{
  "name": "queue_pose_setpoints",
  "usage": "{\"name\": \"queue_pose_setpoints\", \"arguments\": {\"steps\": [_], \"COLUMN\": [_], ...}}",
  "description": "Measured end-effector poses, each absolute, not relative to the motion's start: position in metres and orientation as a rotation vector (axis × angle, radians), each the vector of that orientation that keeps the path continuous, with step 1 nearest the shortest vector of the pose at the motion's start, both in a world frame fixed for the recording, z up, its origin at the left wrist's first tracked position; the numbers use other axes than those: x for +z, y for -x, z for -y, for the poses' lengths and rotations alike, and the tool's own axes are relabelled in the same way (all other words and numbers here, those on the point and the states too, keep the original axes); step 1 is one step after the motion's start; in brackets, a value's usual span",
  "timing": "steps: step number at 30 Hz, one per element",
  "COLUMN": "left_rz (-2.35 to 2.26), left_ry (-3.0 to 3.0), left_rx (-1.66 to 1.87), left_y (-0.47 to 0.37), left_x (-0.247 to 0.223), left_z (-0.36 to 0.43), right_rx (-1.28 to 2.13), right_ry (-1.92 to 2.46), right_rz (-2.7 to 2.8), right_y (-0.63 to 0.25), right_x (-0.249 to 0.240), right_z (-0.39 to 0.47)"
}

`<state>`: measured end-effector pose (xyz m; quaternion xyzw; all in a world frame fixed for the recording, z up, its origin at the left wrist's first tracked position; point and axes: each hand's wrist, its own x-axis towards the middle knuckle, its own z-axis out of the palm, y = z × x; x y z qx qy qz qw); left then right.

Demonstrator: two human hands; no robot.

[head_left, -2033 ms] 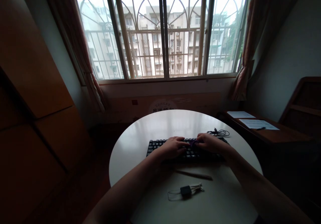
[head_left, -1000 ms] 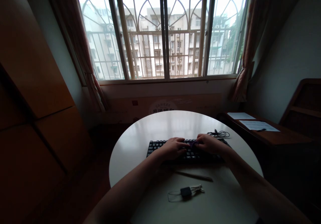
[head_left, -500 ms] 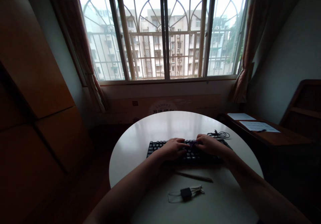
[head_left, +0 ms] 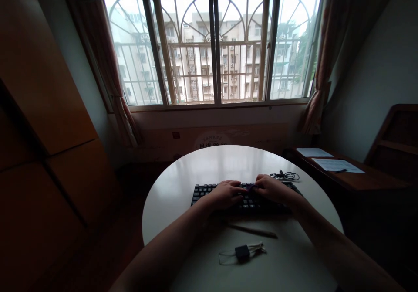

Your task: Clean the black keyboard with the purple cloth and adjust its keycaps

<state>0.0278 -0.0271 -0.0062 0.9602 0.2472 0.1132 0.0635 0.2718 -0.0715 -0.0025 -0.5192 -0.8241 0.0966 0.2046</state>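
A black keyboard (head_left: 203, 190) lies across the white round table, partly covered by my hands. My right hand (head_left: 273, 189) is closed, its fingers pinching a small, soft-looking purple piece (head_left: 250, 188) against the keys near the keyboard's middle. What that piece is made of is too dark to make out. My left hand (head_left: 226, 194) rests on the keys just to the left, fingers stretched out and the fingertips reaching up to the purple piece. Whether the left fingertips touch it is unclear.
Nearer me on the table (head_left: 170, 187) lie a thin stick-like tool (head_left: 254, 230) and a small dark block with wire loops (head_left: 242, 252). Behind the keyboard's right end sits a coiled black cable (head_left: 284, 176). Papers (head_left: 338, 164) lie on a wooden surface to the right.
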Motion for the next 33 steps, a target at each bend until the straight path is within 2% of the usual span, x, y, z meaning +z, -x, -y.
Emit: {"name": "queue_pose_setpoints", "arguments": {"steps": [11, 33], "left_rz": [-0.746, -0.751], "left_ry": [-2.918, -2.898], "left_rx": [0.350, 0.347], "left_y": [-0.028, -0.028], "left_x": [-0.006, -0.007], "left_z": [0.027, 0.026], "right_rx": [0.210, 0.404], "right_ry": [1.476, 1.450], "right_rz": [2.299, 2.281], "right_y": [-0.278, -0.281], "right_x": [-0.013, -0.015], "right_z": [0.062, 0.061]}}
